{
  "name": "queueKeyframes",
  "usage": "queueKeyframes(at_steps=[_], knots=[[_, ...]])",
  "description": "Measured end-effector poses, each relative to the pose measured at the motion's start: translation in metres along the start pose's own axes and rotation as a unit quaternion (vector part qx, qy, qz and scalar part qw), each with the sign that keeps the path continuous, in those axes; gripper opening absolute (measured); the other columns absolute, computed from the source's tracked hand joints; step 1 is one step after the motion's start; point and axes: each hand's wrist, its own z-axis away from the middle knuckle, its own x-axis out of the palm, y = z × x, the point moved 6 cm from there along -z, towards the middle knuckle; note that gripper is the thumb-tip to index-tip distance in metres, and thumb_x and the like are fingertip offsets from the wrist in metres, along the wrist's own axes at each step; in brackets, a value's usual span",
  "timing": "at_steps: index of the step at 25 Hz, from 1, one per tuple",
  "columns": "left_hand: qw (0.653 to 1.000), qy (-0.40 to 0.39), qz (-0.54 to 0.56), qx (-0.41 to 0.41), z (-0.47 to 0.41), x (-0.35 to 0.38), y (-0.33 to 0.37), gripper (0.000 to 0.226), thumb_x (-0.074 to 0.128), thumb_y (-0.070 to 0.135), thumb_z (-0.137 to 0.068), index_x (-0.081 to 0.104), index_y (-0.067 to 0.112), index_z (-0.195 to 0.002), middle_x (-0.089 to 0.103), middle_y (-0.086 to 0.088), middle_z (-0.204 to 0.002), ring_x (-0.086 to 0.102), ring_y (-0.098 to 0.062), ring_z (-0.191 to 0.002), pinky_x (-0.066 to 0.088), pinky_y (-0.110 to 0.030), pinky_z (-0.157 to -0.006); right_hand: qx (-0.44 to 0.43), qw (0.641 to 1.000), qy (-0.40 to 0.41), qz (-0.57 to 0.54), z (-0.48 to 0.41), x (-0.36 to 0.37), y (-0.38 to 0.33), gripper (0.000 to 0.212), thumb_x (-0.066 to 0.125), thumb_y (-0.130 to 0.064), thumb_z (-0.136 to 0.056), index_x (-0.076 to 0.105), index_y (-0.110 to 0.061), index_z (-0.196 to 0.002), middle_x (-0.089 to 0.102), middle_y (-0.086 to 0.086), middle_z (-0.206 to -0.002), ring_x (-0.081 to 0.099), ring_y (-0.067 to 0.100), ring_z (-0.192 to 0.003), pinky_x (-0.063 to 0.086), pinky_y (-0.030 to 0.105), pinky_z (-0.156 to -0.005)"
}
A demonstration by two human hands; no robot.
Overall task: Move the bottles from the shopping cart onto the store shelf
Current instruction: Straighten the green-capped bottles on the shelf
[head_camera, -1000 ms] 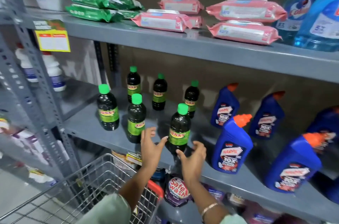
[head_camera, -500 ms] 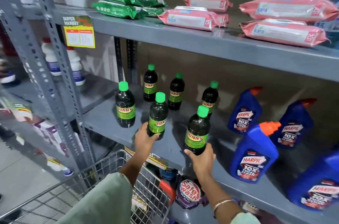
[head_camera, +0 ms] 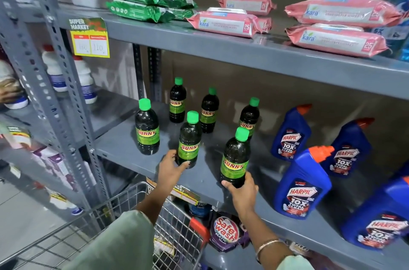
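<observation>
Head view, forward and down at a grey steel store shelf (head_camera: 124, 148). Six dark round plastic bottles with green caps and green-yellow labels upright on it: three towards the back wall, three nearer the front edge, staggered so each label faces outward and stays readable.

Left hand (head_camera: 169, 170) wrapped low around the base of the middle front bottle (head_camera: 189, 140), fingers curled on its foot; probably gripped low so the bottle slides or turns without tipping. Right hand (head_camera: 242, 192) cupped the same way around the bottom of the right front bottle (head_camera: 235, 159), thumb at the front, bottle standing on the shelf near the edge. Hands well apart, one bottle each.

Leftmost front bottle (head_camera: 147, 129) untouched, standing free.

Blue angled-neck cleaner bottles with orange caps (head_camera: 302, 183) to the right, kept as a separate group, clear of the dark bottles.

Silver wire shopping cart (head_camera: 124, 210) parked just below the shelf edge, within easy reach; contents impossible to tell from here.

Judged step: squaring up the front row after placement.
</observation>
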Motion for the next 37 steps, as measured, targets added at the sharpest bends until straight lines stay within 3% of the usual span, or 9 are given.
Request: queueKeyframes(at_steps=[3,9,13,26,37], knots=[[0.998,0.028,-0.054,0.000,0.001,0.006,0.009,0.060,0.079,0.025,-0.063,0.048,0.006,-0.111,0.061,-0.016,-0.114,0.059,-0.033,-0.104,0.048,-0.044,-0.089,0.000,1.000,-0.006,-0.001,0.000,0.000,0.000,0.064,0.079,-0.020,-0.067,0.050,-0.009,-0.123,0.062,0.013,-0.120,0.041,0.030,-0.112,0.037,0.037,-0.088],[0.992,-0.007,-0.126,0.006,-0.010,0.002,0.002,0.050,0.075,0.025,-0.069,0.050,0.009,-0.110,0.066,-0.016,-0.116,0.061,-0.033,-0.103,0.050,-0.046,-0.089,0.002,1.000,-0.027,-0.015,-0.001,0.000,0.001,0.061,0.077,-0.017,-0.069,0.051,-0.014,-0.124,0.063,0.010,-0.120,0.036,0.021,-0.103,0.029,0.029,-0.080],[0.991,-0.016,-0.135,0.020,-0.011,0.001,0.001,0.050,0.075,0.024,-0.070,0.051,0.009,-0.111,0.066,-0.015,-0.116,0.061,-0.033,-0.104,0.049,-0.047,-0.091,0.001,0.999,-0.040,-0.018,-0.002,0.000,0.003,0.060,0.076,-0.016,-0.070,0.050,-0.014,-0.124,0.063,0.010,-0.121,0.040,0.028,-0.112,0.028,0.029,-0.082],[0.991,-0.040,-0.128,0.028,-0.014,0.002,-0.001,0.051,0.073,0.022,-0.072,0.050,0.008,-0.116,0.063,-0.015,-0.122,0.058,-0.033,-0.111,0.046,-0.049,-0.096,0.017,0.998,-0.060,-0.014,-0.005,-0.002,0.004,0.059,0.078,-0.017,-0.068,0.051,-0.017,-0.121,0.066,0.008,-0.116,0.045,0.030,-0.117,0.038,0.041,-0.099],[0.991,-0.048,-0.119,0.034,-0.014,-0.002,-0.002,0.050,0.073,0.017,-0.072,0.051,0.006,-0.115,0.063,-0.017,-0.120,0.057,-0.032,-0.111,0.044,-0.048,-0.099,0.017,0.996,-0.088,-0.005,-0.004,-0.003,0.005,0.061,0.076,-0.019,-0.070,0.050,-0.018,-0.126,0.064,0.008,-0.118,0.035,0.029,-0.118,0.035,0.039,-0.098]])
